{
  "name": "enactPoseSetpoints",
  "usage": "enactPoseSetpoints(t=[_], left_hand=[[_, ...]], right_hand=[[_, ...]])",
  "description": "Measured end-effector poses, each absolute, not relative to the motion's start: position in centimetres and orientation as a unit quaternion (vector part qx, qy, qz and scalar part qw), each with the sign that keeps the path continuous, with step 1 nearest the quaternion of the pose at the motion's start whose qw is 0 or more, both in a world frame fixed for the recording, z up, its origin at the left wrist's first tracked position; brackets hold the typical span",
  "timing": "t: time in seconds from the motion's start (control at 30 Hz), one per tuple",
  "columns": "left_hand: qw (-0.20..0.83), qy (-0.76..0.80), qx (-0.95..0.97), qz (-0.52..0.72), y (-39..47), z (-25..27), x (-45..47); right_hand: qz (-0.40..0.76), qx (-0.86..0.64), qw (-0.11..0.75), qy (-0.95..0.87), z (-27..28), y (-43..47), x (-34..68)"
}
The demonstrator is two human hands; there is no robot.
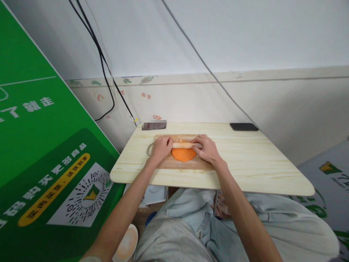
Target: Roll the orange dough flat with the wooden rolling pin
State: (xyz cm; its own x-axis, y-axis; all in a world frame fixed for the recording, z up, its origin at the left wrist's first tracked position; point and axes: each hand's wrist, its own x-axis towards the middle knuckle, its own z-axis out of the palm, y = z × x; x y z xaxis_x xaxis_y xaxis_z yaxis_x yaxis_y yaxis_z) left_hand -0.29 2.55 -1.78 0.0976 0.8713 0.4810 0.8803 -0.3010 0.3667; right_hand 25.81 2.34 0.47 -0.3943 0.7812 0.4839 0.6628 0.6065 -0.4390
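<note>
The left hand [163,146] and right hand [206,148] are curled closed over the two ends of a pale, orange-tinted cylindrical rolling pin [183,145], fingers bent over its far side. The pin lies crosswise on a flat, rounded sheet of bright orange dough [184,155], most of which shows on the near side. Under the dough is a rectangular light-brown wooden board [171,164], with a thin curved metal handle [148,149] at its left edge. The board rests on a pale wood-grain surface [261,160]. At the far edge sit a black rectangular phone [244,126], to the right, and a dark, pixelated object [154,125], to the left. Below, left, is a round white bowl [127,243] with orange residue.
</note>
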Motion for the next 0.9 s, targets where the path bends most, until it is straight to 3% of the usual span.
enactPoseSetpoints(t=[0.9], left_hand=[[-0.002, -0.602, -0.740, -0.301, 2.33, -1.36, -0.17]], right_hand=[[0.104, -0.438, 0.341, -0.826, 0.44, 2.31, 25.76]])
